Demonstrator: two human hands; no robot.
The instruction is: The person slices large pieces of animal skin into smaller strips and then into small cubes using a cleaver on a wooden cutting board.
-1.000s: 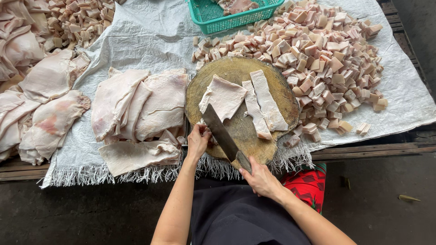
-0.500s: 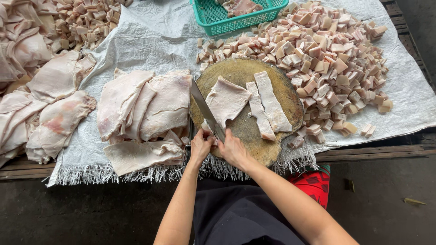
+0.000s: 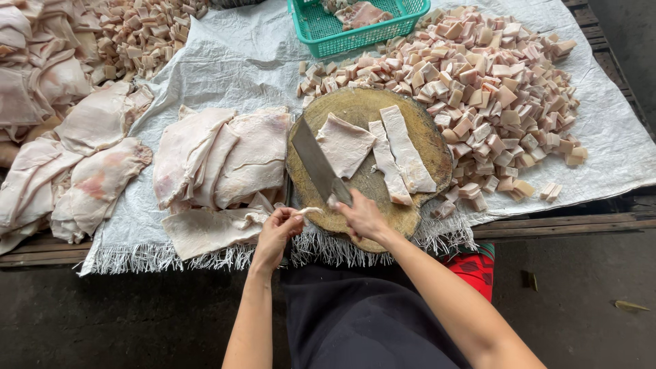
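**Cleaver and scrap at the near rim of the block**

Nearest the body, the left hand (image 3: 277,231) is pinching a thin pale scrap (image 3: 309,211) between fingertips, holding it just off the near-left rim of the round block (image 3: 424,147), seemingly to keep it away from the cutting surface. The right hand (image 3: 362,215) is closing around the handle of the cleaver (image 3: 320,168); the handle itself is hidden under the fingers. The blade is lying flat along the left side of the block, pointing away from the body toward its far-left rim, probably so the edge is turned away from the other hand.

In the middle of the block a squarish slab (image 3: 345,145) is resting, and just right of it two long strips (image 3: 400,154) are lying side by side, running from far rim to near rim, apparently lined up for crosswise cuts.

The block is sitting on a white sheet (image 3: 239,55) whose fringed near edge is hanging over the wooden bench (image 3: 567,225). Left of the block, overlapping whole skins (image 3: 219,160) are waiting within reach of the left hand; more are piling toward the sheet's left edge. Right of and beyond the block, a heap of cubes (image 3: 492,75) is spreading toward the sheet's far-right corner, likely pushed straight off the block. At the far edge a green basket (image 3: 321,31) is holding a few more pieces.
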